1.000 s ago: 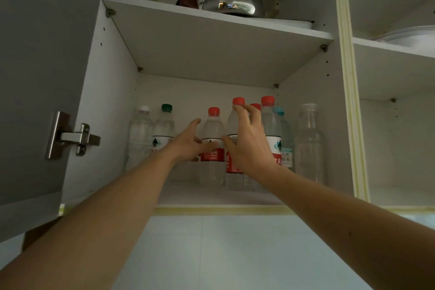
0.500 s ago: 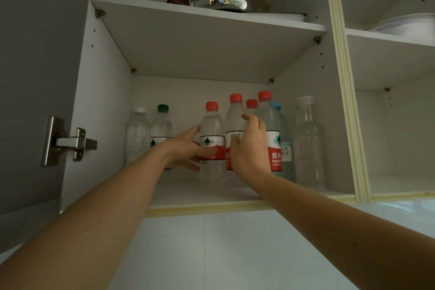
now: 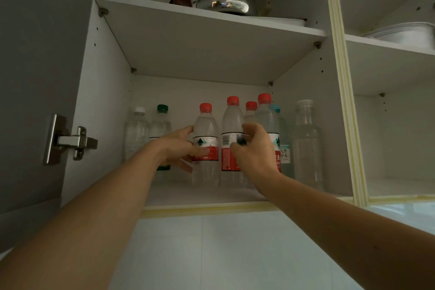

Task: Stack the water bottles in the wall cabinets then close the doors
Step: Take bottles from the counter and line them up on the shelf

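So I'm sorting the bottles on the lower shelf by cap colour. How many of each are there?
Red caps: 4
Green cap: 1
White cap: 1
Blue cap: 1
Clear top, the big bottle on the right: 1
Total: 8 bottles

Upright water bottles (image 3: pixel 205 146) crowd the lower shelf (image 3: pixel 202 195) from left wall to a clear glass bottle (image 3: pixel 306 143) at right. Bare shelf shows only along the front edge. Open air lies above the caps, under the upper shelf (image 3: pixel 200 45).
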### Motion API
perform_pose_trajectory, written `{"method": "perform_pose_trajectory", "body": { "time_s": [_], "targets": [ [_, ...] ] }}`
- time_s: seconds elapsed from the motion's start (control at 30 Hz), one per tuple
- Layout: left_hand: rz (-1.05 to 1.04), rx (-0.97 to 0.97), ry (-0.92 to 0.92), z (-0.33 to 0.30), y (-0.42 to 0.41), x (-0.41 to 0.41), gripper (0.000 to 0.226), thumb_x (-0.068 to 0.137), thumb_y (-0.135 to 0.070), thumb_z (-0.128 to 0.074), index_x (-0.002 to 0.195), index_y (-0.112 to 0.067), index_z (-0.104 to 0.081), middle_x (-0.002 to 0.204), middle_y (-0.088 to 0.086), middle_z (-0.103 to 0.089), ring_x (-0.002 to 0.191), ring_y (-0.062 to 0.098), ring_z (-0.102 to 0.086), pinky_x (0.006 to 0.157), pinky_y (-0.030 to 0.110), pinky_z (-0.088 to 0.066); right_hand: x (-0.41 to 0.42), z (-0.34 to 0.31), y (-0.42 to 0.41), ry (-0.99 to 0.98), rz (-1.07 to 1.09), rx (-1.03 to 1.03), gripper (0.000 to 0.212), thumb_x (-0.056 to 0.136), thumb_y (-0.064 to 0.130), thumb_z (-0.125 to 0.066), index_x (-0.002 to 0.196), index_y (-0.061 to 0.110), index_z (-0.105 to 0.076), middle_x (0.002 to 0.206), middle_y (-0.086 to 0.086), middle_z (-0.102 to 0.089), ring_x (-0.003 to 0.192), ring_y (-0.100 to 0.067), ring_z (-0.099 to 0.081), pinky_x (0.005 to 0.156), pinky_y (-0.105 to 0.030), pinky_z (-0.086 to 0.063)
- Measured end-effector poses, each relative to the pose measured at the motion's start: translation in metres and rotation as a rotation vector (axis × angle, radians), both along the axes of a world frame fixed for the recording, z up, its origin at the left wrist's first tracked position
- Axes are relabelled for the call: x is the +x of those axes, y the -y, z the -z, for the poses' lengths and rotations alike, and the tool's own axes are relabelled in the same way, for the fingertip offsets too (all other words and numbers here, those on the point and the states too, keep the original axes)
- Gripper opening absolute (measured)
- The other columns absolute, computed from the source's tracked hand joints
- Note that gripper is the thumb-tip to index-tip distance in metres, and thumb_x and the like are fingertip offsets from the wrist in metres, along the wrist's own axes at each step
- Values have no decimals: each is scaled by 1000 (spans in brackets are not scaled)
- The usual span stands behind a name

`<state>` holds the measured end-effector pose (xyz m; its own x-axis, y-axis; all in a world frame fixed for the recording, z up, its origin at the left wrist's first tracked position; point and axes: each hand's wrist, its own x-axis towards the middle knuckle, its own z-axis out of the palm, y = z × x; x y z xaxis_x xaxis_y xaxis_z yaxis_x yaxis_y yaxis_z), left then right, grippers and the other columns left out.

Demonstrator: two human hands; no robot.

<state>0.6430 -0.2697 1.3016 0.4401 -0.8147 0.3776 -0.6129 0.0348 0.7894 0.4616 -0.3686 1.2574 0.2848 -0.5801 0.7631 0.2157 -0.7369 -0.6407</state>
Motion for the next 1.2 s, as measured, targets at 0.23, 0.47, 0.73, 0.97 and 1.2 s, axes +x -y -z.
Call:
{"method": "perform_pose_trajectory", "body": {
  "time_s": [0.23, 0.47, 0.73, 0.97, 1.2],
  "targets": [
    [-14, -8, 29, 1, -4, -4, 71, 79, -19, -85, 131, -40, -42, 114, 5, -70, 98, 26, -73, 70, 40, -63, 15, 1, -20, -139, 7, 61, 86, 74, 39, -87, 140, 17, -37, 131, -7, -55, 119, -28, -57, 101, -49, -51],
    [-78, -16, 97, 2, -5, 3, 52, 83, -18, -82, 118, -37, -49, 108, 4, -69, 92, 23, -72, 62, 36, -62, 24, -2, -11, -215, 30, 162, 49, 87, 37, -77, 120, 20, -46, 117, -4, -63, 106, -25, -63, 88, -42, -56],
    [-231, -53, 265, 9, -14, 10, 93, 81, -30, -84, 150, -42, -22, 126, 5, -60, 105, 27, -65, 73, 51, -63, 45, -21, 5, -432, 28, 14, 30, 93, 20, -71, 121, 15, -63, 109, -6, -70, 97, -20, -67, 80, -32, -58],
    [-466, 130, 627, 15, -14, 14, 145, 62, -52, -91, 140, -61, 31, 163, 17, -16, 135, 39, -45, 106, 56, -46, 53, -42, 6, -623, -32, 23, 20, 91, 19, -75, 90, 16, -55, 86, -3, -63, 77, -17, -65, 55, -31, -59],
    [-494, 112, 628, 15, -17, 14, 144, 64, -41, -93, 145, -61, 24, 165, 15, -4, 142, 40, -37, 113, 55, -39, 60, -52, 1, -686, -81, 24, 38, 88, 5, -75, 120, 5, -55, 115, -18, -65, 102, -34, -68, 86, -55, -59]
  ]
}}
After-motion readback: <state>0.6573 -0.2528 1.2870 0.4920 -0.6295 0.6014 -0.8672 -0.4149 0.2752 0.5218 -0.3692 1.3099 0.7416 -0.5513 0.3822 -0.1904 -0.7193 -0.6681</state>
